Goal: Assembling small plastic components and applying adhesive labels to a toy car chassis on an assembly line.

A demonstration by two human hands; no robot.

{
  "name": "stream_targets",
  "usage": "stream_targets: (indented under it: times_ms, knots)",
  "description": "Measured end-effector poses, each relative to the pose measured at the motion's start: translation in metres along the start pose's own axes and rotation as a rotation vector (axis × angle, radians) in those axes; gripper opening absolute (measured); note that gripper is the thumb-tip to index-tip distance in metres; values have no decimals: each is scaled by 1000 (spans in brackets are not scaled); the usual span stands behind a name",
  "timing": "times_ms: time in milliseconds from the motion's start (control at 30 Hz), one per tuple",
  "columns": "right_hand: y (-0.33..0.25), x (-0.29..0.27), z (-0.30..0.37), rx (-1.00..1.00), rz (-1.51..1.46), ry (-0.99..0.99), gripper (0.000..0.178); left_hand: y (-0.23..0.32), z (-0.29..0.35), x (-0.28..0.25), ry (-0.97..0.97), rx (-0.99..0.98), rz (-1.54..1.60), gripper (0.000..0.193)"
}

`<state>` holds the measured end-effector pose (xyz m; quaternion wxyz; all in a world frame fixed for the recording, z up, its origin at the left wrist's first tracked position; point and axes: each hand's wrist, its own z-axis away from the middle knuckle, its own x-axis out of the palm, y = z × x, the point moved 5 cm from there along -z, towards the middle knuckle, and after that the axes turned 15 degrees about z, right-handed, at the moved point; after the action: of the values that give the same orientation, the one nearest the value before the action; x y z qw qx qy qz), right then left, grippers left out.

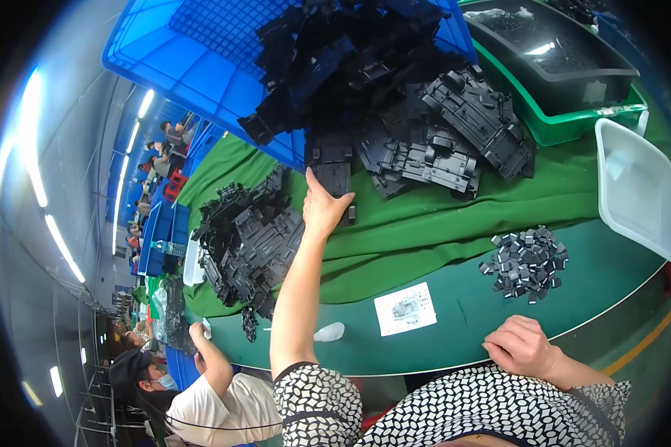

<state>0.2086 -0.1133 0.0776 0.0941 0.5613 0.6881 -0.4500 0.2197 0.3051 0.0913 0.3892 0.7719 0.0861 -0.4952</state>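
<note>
My left hand [324, 207] reaches forward and grips the near end of a black plastic chassis-like part [329, 165], thumb at its right side and fingers at its left. That part lies against the edge of a blue crate [201, 71] heaped with similar black parts [343, 67]. More moulded black parts [466, 115] lie to the right of it on green cloth. Close to the table's front edge, my right hand [523, 345] is curled closed; whatever its fingers hold, if anything, is hidden. Beyond it sits a pile of small black pieces [528, 264] with light-coloured faces.
Left of my forearm is another heap of black parts [253, 242]. A white printed card [405, 309] lies on the green table [470, 328]. At right stand a white tray [637, 190] and a green bin [552, 128]. A co-worker [216, 398] sits at lower left.
</note>
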Motion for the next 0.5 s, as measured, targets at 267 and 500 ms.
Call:
stream_targets:
  times_ms: [267, 500]
  knots:
    - [-2, 1, 1, -8, 11, 9, 13, -9, 5, -31, -232, -43, 164, 113]
    - [-8, 0, 2, -27, 10, 23, 12, 4, 13, -70, -197, -132, 500, 104]
